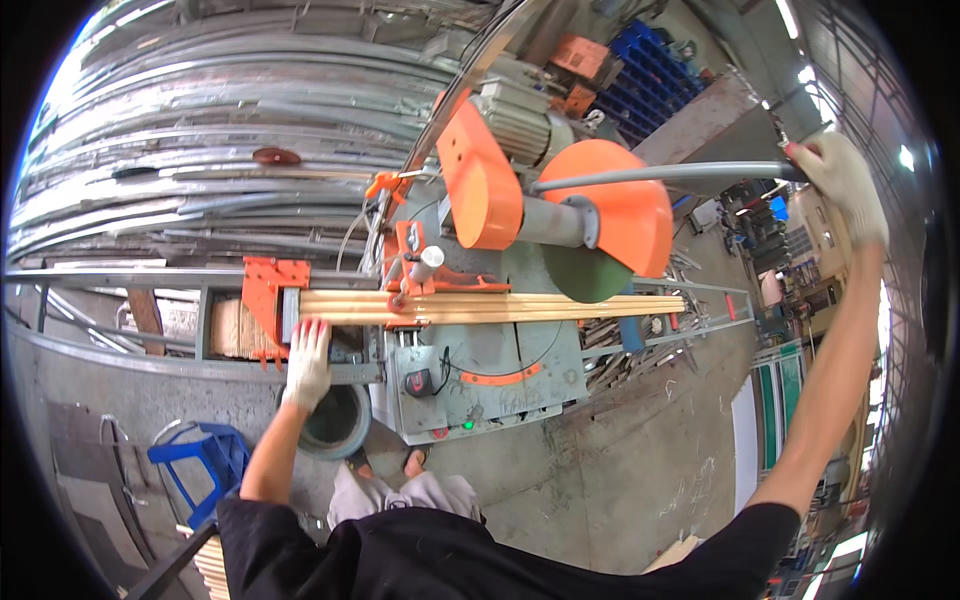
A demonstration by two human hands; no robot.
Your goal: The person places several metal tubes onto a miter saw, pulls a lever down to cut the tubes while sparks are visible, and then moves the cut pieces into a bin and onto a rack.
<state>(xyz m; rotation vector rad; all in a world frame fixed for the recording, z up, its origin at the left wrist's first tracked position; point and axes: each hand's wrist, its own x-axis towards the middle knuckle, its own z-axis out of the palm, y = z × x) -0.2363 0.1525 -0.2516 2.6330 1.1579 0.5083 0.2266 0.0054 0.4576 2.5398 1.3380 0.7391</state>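
Note:
Several long, pale gold bars (490,308) lie side by side across the grey table (548,350) of a cut-off saw. At their left end, my gloved left hand (308,368) stretches its fingers flat against the bars, close to an orange end stop (268,290). My gloved right hand (848,185), raised at far right, is wrapped round the end of the saw's long lever handle (690,172). Under the orange guard (625,195), the dark green blade disc (590,277) hangs by the bars; contact cannot be told. A clamp (426,264) stands over them.
A tape measure (418,382) sits on the table's front left. Metal lengths (190,190) fill racks behind. A blue stool (205,465) and a round tub (338,425) stand at left on the floor. The saw's motor (520,120) rises behind the guard.

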